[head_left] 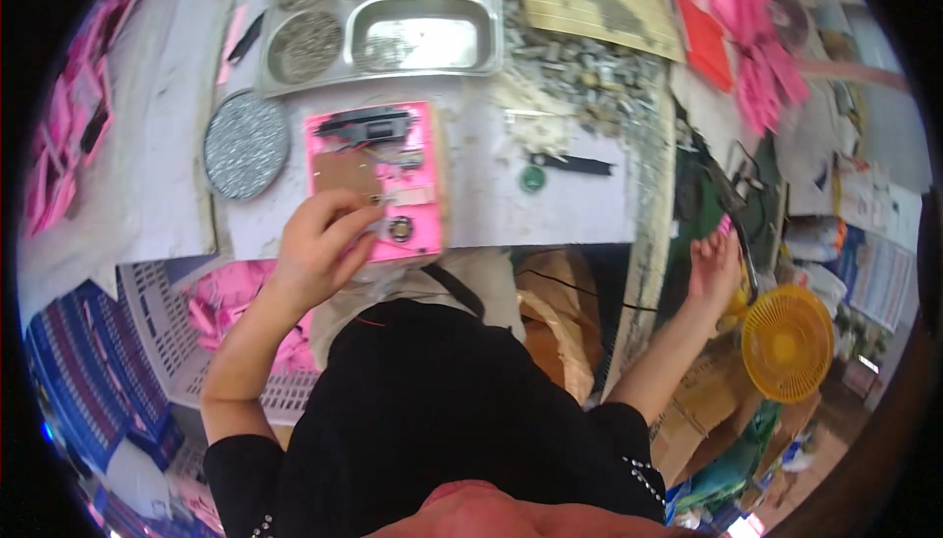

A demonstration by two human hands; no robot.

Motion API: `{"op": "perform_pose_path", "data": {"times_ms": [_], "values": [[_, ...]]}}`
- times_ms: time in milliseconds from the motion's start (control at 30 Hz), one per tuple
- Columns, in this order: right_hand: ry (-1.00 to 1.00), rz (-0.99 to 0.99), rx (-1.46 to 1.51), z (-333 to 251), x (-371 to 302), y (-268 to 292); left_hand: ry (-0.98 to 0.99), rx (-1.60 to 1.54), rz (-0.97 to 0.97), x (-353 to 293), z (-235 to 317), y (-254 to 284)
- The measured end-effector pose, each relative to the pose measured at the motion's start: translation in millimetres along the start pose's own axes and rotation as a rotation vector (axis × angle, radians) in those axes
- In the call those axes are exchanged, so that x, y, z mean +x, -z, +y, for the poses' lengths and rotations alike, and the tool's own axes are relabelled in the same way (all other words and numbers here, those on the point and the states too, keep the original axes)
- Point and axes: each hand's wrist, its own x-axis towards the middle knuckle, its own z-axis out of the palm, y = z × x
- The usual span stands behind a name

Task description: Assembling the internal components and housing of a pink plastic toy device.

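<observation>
A pink plastic housing (424, 228) lies on the near side of the table, with a black part (368, 127), a brown flat board (347, 173) and small metal parts in it. My left hand (329, 238) is at its near left corner. The fingers are pinched together over the housing, just below the brown board. Whatever sits between the fingertips is too small to make out. Off the table's right edge, my right hand (715, 268) is raised with loosely curled fingers set apart. It is beside a dark, long, curved thing (739, 228); whether they touch is unclear.
A metal compartment tray (378, 81) of small parts stands behind the housing, beside a round dish (246, 145) of silvery bits. Small metal parts (589, 81) are heaped at right, near a black strip (580, 164) and a green disc (531, 178). A yellow basket (786, 343) stands lower right.
</observation>
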Motion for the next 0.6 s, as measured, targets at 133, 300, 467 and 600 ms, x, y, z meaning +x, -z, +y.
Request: {"op": "perform_pose_path", "data": {"times_ms": [133, 300, 467, 600], "values": [[0.031, -0.134, 0.071, 8, -56, -57, -0.022, 0.084, -0.048, 11, 4, 0], [0.119, -0.308, -0.119, 19, -72, -96, -0.177, 0.136, -0.140, 22, -5, -5], [0.127, -0.409, -0.178, 31, -89, -143, -0.181, 0.111, -0.152, 22, -6, -5], [0.166, -0.571, -0.422, 55, -116, -185, -0.147, 0.090, -0.121, 19, -8, -5]]}}
